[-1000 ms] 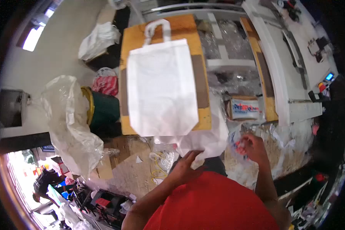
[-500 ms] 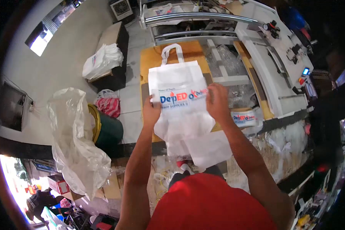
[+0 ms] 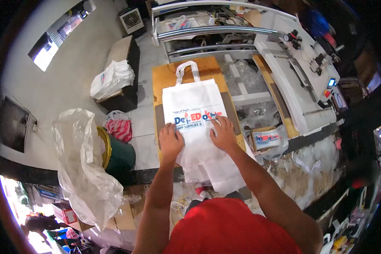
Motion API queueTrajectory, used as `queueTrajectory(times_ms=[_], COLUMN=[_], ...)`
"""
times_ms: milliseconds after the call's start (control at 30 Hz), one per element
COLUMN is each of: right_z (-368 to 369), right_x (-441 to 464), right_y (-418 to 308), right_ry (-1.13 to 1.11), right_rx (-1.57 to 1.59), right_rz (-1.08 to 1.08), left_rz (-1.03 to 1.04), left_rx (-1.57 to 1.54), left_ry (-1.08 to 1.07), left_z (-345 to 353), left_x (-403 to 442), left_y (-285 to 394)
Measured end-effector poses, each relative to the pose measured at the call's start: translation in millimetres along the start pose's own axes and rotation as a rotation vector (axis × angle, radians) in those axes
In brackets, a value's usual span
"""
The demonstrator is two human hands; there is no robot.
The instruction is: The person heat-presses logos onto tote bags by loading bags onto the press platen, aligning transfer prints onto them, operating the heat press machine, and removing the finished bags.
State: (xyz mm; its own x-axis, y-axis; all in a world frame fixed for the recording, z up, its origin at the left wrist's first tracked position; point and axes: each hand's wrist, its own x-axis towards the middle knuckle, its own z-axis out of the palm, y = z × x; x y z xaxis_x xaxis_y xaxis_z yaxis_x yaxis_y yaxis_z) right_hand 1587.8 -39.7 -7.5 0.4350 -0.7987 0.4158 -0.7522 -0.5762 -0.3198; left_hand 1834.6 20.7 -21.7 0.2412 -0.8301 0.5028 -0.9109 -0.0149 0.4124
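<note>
A white tote bag (image 3: 194,96) lies flat on the orange-brown press platen (image 3: 160,72), its handle loop pointing away from me. Across its middle runs blue and red lettering reading "DepED OK", with smaller lines of text. My left hand (image 3: 170,140) rests on the bag at the lower left of the lettering, fingers apart. Just below the right end of the print, my right hand (image 3: 224,133) lies with spread fingers. A white sheet (image 3: 222,178) hangs toward me over the near edge.
A stack of similarly printed pieces (image 3: 266,139) sits to the right in clear plastic. The white press machine (image 3: 300,93) stands beyond it. On the left are a green bin (image 3: 122,150), clear plastic sheeting (image 3: 78,156) and piled white bags (image 3: 113,78) on a dark bench.
My right hand has moved left and down from the print's right end, and its fingers have spread. My left hand has slid down onto the bag. The lettering now lies flatter.
</note>
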Motion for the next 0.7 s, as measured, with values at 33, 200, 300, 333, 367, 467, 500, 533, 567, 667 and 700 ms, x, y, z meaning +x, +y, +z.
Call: queueTrajectory(times_ms=[33, 200, 300, 333, 367, 467, 500, 533, 567, 667, 700], right_z=[-0.4, 5.5, 5.6, 5.9, 4.6, 2.9, 2.5, 2.2, 2.1, 1.8, 0.4], right_x=[1.1, 0.7, -1.0, -1.8, -0.3, -0.3, -0.3, -1.0, -1.1, -0.5, -0.8], right_y=[0.3, 2.1, 1.9, 1.4, 2.4, 2.0, 1.9, 1.2, 1.3, 2.1, 2.8], right_ry=[-0.006, 0.014, 0.03, 0.038, 0.048, 0.028, 0.025, 0.031, 0.038, 0.029, 0.028], right_rx=[0.015, 0.026, 0.035, 0.015, -0.008, 0.02, 0.02, 0.036, 0.051, 0.042, 0.034], right_rz=[0.009, -0.015, -0.027, -0.027, -0.029, -0.014, -0.01, -0.006, -0.002, -0.003, 0.008], left_rz=[0.013, -0.003, -0.028, -0.034, -0.038, -0.055, -0.055, -0.047, -0.038, -0.028, -0.023], left_rx=[-0.003, -0.035, -0.055, -0.048, -0.045, -0.037, -0.039, -0.036, -0.035, -0.032, -0.042], left_ry=[0.023, 0.079, 0.06, 0.062, 0.067, 0.095, 0.09, 0.103, 0.116, 0.115, 0.107], left_z=[0.8, -2.5, -3.3, -2.4, -0.5, 3.5, 4.6, 4.9, 5.8, 8.8, 10.0], left_x=[0.7, -0.8, -4.3, -5.7, -4.6, -4.3, -4.5, -5.4, -5.6, -4.6, -4.6], left_y=[-0.7, 1.8, 0.5, 0.3, 1.0, 0.9, 0.7, -0.2, -1.2, -3.6, -3.6])
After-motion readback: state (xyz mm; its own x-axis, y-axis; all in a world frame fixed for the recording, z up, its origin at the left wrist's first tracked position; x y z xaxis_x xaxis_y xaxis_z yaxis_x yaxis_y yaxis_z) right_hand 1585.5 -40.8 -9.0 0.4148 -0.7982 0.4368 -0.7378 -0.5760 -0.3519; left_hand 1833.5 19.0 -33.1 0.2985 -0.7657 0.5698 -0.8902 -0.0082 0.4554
